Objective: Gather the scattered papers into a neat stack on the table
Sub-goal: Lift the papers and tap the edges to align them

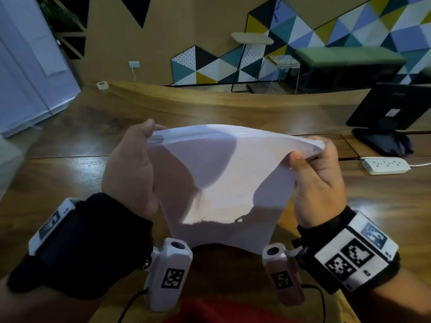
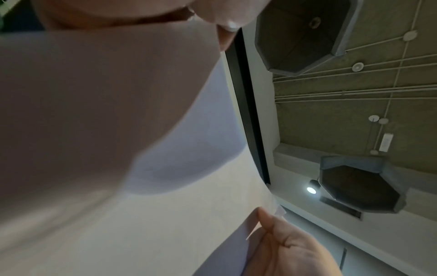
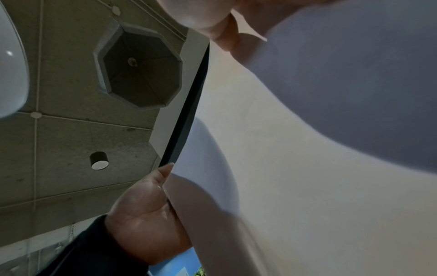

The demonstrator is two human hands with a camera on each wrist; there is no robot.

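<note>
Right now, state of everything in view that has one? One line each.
papers: gathered in one bundle, held up off the table, sagging in the middle
left hand: grips the bundle's left edge
right hand: pinches the bundle's right edge
table: no loose papers visible on it
power strip: lying flat on the table, sockets look unused
tape roll: lying flat at the far edge

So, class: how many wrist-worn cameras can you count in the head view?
2. The left wrist camera sits below the left hand; the right wrist camera sits below the right hand. Both lie under the bundle of papers held above the table.
</note>
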